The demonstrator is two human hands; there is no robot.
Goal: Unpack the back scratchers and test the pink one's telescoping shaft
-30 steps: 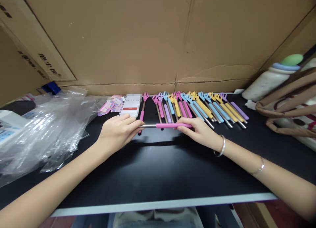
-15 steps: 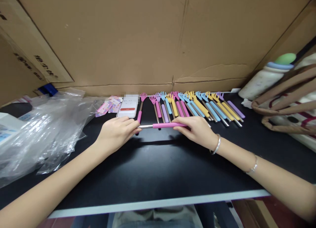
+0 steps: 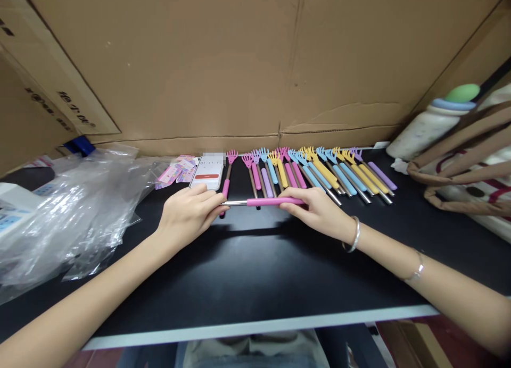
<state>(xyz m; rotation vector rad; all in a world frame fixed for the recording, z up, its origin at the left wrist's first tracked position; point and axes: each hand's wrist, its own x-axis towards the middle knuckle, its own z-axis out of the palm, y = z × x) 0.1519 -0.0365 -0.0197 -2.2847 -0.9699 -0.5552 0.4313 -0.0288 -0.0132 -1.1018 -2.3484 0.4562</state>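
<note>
A pink-gripped back scratcher (image 3: 265,202) is held level above the black table, spanning both hands. My left hand (image 3: 194,208) is closed on its silver metal rod end; any claw head there is hidden by the fingers. On the other side, my right hand (image 3: 315,206) pinches the pink sleeve near its end. Just behind the hands lies a row of back scratchers (image 3: 305,171) with pink, blue, yellow and purple grips, claw heads toward the back. One pink back scratcher (image 3: 227,184) lies apart, beside my left fingertips.
A phone (image 3: 206,172) showing a timer lies behind my left hand, beside colourful cards (image 3: 178,171). Clear plastic bags (image 3: 80,214) heap up at left. A bottle (image 3: 433,123) and a bag with brown handles (image 3: 459,176) stand at right. Cardboard (image 3: 199,65) walls the back.
Both hands keep the same hold on the back scratcher, with only a very slight shift to the right at the right hand. The row has not moved.
</note>
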